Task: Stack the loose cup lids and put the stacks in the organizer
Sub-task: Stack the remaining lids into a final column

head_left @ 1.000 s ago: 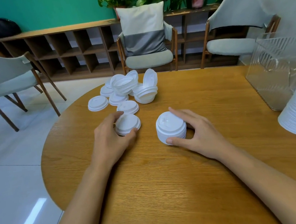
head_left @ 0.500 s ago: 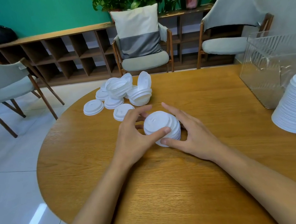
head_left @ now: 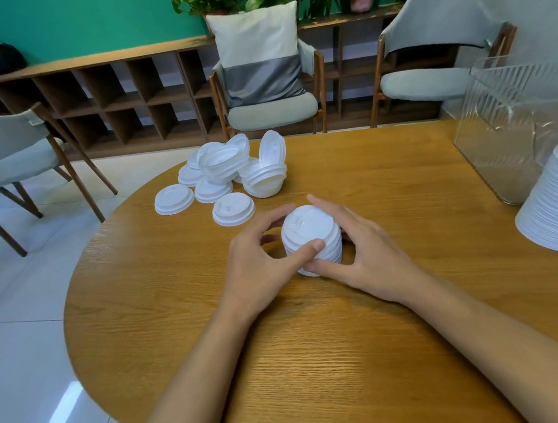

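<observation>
Wooden table (head_left: 388, 182): lid stack (head_left: 311, 235) between hands, left hand (head_left: 259, 265), right hand (head_left: 368, 253) both gripping it.

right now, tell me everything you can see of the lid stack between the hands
The lid stack is a short upright column of nested white cup lids, thin plastic by the look, with a small moulded mark on the top one. It stands on the wooden table, apart from the loose lids behind it. The left hand curls round its left side, thumb on the near rim. The right hand cups its right side, thumb at the base.
</observation>
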`<state>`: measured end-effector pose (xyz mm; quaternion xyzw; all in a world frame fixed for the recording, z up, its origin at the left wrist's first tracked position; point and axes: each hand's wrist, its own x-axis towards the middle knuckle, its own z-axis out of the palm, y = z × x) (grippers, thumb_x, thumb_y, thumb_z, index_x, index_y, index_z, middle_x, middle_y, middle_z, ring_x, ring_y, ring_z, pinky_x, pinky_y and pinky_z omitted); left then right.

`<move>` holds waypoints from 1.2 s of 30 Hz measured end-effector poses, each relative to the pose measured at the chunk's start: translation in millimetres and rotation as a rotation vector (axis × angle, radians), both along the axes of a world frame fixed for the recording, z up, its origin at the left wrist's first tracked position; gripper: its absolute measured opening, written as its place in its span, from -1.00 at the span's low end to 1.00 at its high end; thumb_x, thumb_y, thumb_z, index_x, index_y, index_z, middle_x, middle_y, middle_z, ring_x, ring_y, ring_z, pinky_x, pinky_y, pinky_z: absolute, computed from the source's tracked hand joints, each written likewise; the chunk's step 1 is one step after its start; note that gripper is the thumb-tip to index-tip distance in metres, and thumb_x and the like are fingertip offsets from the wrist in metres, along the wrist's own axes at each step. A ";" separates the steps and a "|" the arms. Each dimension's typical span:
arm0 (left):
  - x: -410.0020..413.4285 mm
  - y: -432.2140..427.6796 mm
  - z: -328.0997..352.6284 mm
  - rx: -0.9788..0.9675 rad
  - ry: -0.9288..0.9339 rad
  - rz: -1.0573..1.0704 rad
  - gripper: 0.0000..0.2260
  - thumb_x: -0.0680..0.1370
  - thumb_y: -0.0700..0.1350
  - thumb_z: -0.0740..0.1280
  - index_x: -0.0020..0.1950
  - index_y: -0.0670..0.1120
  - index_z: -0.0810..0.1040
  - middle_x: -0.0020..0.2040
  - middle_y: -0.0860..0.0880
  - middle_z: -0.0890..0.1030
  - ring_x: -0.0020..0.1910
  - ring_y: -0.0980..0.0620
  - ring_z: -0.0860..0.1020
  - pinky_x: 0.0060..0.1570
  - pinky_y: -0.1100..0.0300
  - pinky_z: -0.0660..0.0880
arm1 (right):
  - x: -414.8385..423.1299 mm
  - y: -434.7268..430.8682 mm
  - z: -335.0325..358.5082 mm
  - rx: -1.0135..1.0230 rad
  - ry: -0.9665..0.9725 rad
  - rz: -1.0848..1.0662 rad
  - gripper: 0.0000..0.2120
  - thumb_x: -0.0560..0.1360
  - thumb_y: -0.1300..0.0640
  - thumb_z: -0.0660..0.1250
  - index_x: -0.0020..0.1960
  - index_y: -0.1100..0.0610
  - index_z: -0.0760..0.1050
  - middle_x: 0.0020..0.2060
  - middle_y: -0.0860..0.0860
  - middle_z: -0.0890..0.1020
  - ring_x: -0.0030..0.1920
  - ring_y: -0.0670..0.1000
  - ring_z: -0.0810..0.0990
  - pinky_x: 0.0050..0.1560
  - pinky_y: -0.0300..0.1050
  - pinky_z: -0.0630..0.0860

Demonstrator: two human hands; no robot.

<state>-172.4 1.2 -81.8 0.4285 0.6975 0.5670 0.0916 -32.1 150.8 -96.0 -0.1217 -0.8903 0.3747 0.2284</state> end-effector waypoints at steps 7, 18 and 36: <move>0.0 -0.1 -4.3 -0.053 -0.029 -0.004 -0.46 0.37 0.02 0.69 0.31 0.06 0.65 0.16 0.19 0.70 0.22 0.21 0.62 0.21 0.17 0.59 | -0.1 -0.4 -1.2 0.003 -0.006 -0.004 -0.13 0.39 -0.36 0.46 0.62 -0.18 0.27 0.32 -0.23 0.50 0.35 -0.23 0.46 0.33 -0.33 0.37; -9.9 -3.7 -4.3 -0.116 0.150 -0.011 -0.46 0.43 0.32 0.48 0.32 0.08 0.63 0.22 0.26 0.64 0.28 0.26 0.55 0.21 0.27 0.48 | -0.4 1.8 -1.7 -0.008 -0.010 -0.017 -0.10 0.39 -0.21 0.59 0.63 -0.15 0.28 0.31 -0.19 0.54 0.34 -0.23 0.48 0.39 -0.25 0.40; -85.7 8.6 -20.4 -0.250 0.229 0.469 -0.68 0.46 0.08 0.57 0.04 -0.05 0.56 0.02 0.00 0.62 0.08 -0.03 0.57 -0.04 0.16 0.40 | 0.4 -0.8 0.8 -0.033 -0.035 -0.046 -0.16 0.39 -0.35 0.49 0.60 -0.22 0.31 0.38 -0.33 0.45 0.44 -0.20 0.41 0.46 -0.01 0.41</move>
